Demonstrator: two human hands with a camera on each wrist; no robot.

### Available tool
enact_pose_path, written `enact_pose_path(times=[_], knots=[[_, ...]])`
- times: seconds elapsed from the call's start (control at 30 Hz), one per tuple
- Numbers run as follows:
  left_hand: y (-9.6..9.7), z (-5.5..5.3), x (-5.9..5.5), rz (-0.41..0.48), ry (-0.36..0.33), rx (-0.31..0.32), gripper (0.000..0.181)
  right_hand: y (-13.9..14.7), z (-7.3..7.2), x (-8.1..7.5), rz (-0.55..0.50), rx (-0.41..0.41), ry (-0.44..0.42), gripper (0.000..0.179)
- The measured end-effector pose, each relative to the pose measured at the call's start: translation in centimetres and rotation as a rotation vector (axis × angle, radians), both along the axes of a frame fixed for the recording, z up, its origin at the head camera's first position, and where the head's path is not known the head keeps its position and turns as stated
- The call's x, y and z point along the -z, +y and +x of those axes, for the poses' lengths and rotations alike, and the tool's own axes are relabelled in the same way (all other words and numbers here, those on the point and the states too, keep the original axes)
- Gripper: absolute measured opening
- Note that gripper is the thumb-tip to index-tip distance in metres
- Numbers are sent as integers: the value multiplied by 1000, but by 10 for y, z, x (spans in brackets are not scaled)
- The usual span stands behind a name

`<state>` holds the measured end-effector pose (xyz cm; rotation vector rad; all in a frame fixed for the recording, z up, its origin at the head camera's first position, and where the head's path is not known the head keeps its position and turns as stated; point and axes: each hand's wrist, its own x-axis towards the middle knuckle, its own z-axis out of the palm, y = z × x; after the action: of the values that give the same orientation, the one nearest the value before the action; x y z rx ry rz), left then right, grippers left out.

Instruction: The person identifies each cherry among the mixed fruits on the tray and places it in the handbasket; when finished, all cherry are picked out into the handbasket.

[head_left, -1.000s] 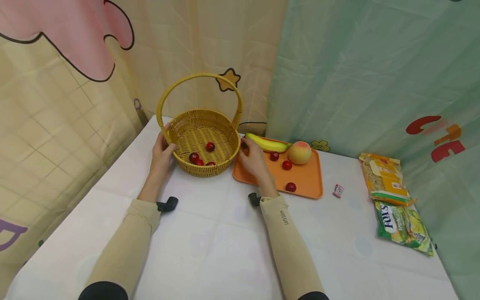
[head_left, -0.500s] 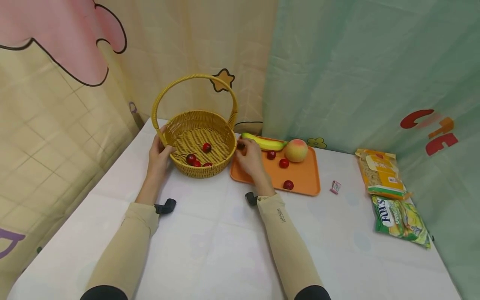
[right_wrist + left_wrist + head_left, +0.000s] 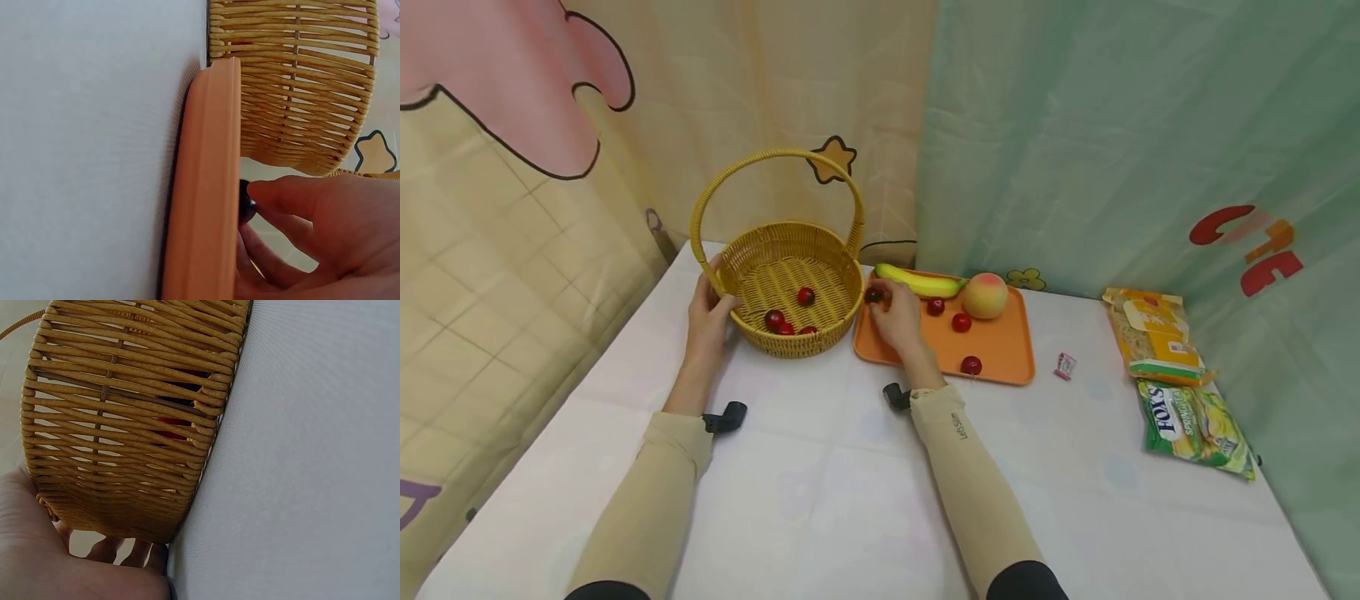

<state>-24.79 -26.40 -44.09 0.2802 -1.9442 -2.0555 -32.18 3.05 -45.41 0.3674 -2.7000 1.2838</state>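
A round yellow wicker basket (image 3: 784, 271) with a tall arched handle holds several red cherries (image 3: 806, 297). At its left side my left hand (image 3: 702, 327) grips the wall, thumb in front and fingers behind; in the left wrist view the same hand (image 3: 59, 565) wraps the woven side. My right hand (image 3: 901, 321) pinches a dark cherry (image 3: 873, 295) over the left end of an orange tray (image 3: 917, 358), just right of the basket. Seen from the right wrist, the dark cherry (image 3: 245, 202) sits at the thumb tip, partly hidden behind the tray edge.
On the tray lie a banana (image 3: 925, 284), a peach (image 3: 985, 296) and several cherries (image 3: 972, 365). A small pink-and-white packet (image 3: 1064, 366) is right of it. Farther right are an orange food bag (image 3: 1157, 337) and a green candy bag (image 3: 1197, 429). Curtains (image 3: 1037, 150) hang behind the table.
The head view has turned slightly, so everything sits a little farther left in it. The cherry in my right hand shows more plainly now. Both hands keep nearly the same places beside the basket.
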Motion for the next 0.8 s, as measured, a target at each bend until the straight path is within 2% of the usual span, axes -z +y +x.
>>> enact_pose_path(times=[0.1, 0.23, 0.4, 0.6, 0.7, 0.8], knots=[[3, 3, -7, 10, 9, 10, 76, 1, -1, -1, -25, 7, -23, 35], [4, 4, -7, 10, 7, 6, 77, 1, 0, -1, -32, 8, -59, 32], [1, 3, 1, 21, 1, -4, 77, 1, 4, 4, -43, 7, -81, 31], [0, 11, 6, 19, -41, 14, 78, 1, 12, 17, -59, 6, -103, 29], [0, 11, 5, 9, -36, 17, 78, 1, 10, 16, -89, 24, -78, 30], [-2, 6, 5, 12, -19, 12, 78, 1, 6, 9, -147, 66, -14, 29]])
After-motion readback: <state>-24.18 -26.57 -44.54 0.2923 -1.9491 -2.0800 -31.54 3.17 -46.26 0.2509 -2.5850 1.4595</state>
